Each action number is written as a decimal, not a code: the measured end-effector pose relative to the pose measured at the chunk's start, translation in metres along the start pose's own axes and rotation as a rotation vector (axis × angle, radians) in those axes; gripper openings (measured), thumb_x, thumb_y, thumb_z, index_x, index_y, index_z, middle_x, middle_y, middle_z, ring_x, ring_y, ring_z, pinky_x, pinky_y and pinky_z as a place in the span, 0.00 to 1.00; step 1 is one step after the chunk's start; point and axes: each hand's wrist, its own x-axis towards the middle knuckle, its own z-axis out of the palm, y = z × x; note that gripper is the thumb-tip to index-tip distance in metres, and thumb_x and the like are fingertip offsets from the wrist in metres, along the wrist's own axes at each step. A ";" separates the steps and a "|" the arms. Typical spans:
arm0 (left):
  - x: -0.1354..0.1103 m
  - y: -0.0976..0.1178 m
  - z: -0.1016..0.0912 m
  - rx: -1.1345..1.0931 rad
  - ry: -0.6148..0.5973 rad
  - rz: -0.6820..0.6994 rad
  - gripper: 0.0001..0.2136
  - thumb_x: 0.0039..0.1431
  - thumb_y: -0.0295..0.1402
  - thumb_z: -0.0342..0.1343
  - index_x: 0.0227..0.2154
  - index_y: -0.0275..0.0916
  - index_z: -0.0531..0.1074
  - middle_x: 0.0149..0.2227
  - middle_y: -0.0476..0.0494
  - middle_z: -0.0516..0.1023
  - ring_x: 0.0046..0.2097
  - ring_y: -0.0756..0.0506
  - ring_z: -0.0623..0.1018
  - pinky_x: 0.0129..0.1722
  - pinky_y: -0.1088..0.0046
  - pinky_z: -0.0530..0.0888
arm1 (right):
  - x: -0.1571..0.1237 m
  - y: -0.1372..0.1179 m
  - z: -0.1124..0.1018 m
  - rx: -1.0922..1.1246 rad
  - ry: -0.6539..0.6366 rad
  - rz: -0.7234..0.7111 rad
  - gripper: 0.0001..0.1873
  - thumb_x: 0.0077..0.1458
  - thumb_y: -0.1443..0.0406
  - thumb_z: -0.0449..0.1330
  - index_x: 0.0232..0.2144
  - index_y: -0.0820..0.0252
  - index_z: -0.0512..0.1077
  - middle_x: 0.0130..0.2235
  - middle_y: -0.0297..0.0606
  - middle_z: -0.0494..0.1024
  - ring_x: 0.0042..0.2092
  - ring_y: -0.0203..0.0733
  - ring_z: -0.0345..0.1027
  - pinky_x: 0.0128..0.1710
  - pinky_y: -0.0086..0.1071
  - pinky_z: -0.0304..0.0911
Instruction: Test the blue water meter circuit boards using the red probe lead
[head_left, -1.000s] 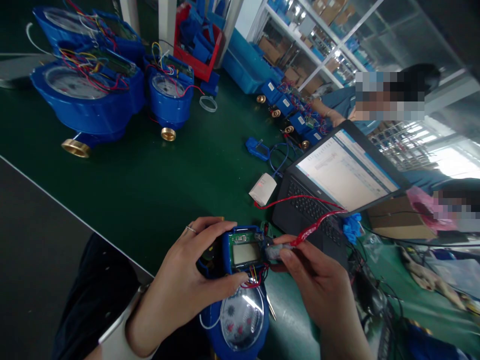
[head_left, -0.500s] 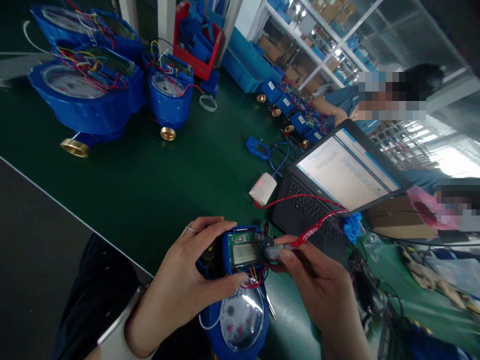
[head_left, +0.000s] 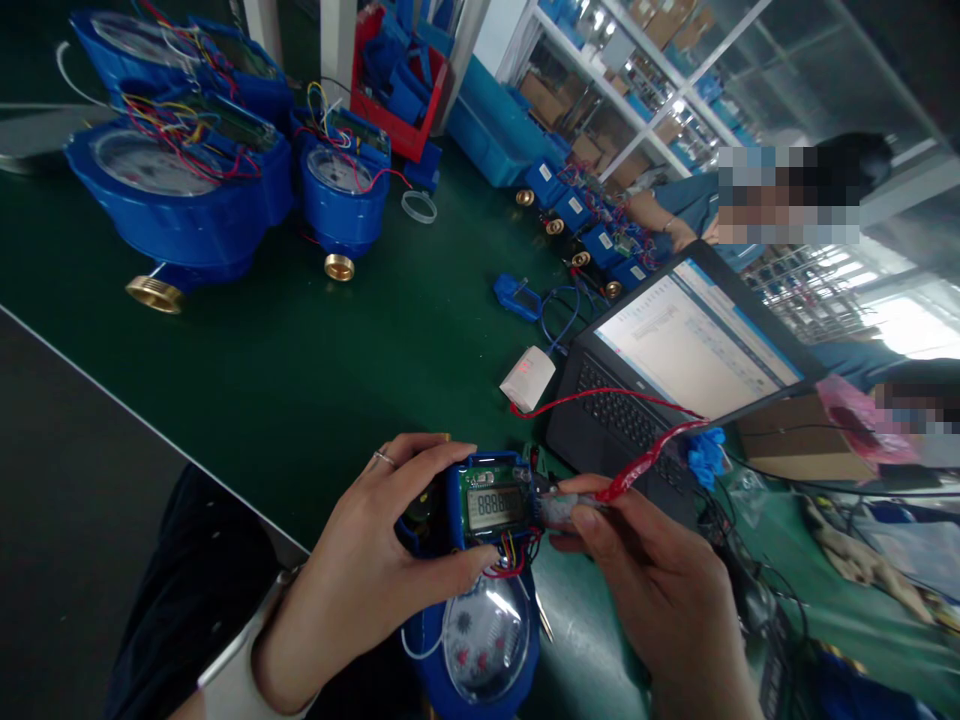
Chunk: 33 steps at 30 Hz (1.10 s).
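A blue water meter (head_left: 489,640) with a clear round dial stands in front of me. My left hand (head_left: 382,560) is closed around its display housing, thumb on the near edge and fingers over the far edge. Inside that housing are a green circuit board and an LCD (head_left: 495,506) showing digits. Between thumb and fingers of my right hand (head_left: 637,570) is a grey connector (head_left: 566,510) on a red-wrapped cable (head_left: 637,470). The connector's tip is at the housing's right side; whether it touches the board I cannot tell. Thin coloured wires (head_left: 512,555) hang between housing and dial.
An open laptop (head_left: 622,390) stands right of centre, beside a small white box (head_left: 527,378) joined to the red cable. Several wired water meters (head_left: 180,200) stand at the left. A red bin (head_left: 401,110) holds blue parts at the back. A co-worker (head_left: 682,220) sits across the table.
My right hand has shifted slightly right and down with the connector. The LCD digits look darker now. My left hand keeps its grip on the housing.
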 end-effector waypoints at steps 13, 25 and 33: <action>-0.001 -0.001 0.002 0.001 0.015 0.006 0.26 0.48 0.39 0.65 0.52 0.51 0.67 0.52 0.45 0.68 0.53 0.41 0.72 0.52 0.56 0.71 | 0.002 -0.002 0.001 -0.073 -0.034 -0.031 0.08 0.57 0.62 0.57 0.35 0.58 0.75 0.28 0.34 0.77 0.26 0.35 0.73 0.26 0.24 0.70; 0.000 0.000 0.001 0.023 0.006 0.004 0.27 0.48 0.38 0.65 0.52 0.50 0.66 0.52 0.45 0.67 0.53 0.41 0.71 0.52 0.57 0.71 | 0.004 -0.002 0.000 -0.113 -0.052 -0.070 0.08 0.57 0.63 0.57 0.35 0.57 0.76 0.27 0.31 0.77 0.25 0.33 0.72 0.26 0.24 0.67; -0.001 0.000 0.000 0.016 -0.002 0.000 0.26 0.49 0.39 0.65 0.52 0.49 0.67 0.52 0.44 0.68 0.53 0.40 0.71 0.52 0.56 0.71 | 0.005 -0.004 0.001 -0.074 -0.050 -0.046 0.09 0.56 0.62 0.58 0.34 0.59 0.76 0.27 0.34 0.77 0.25 0.34 0.72 0.26 0.26 0.69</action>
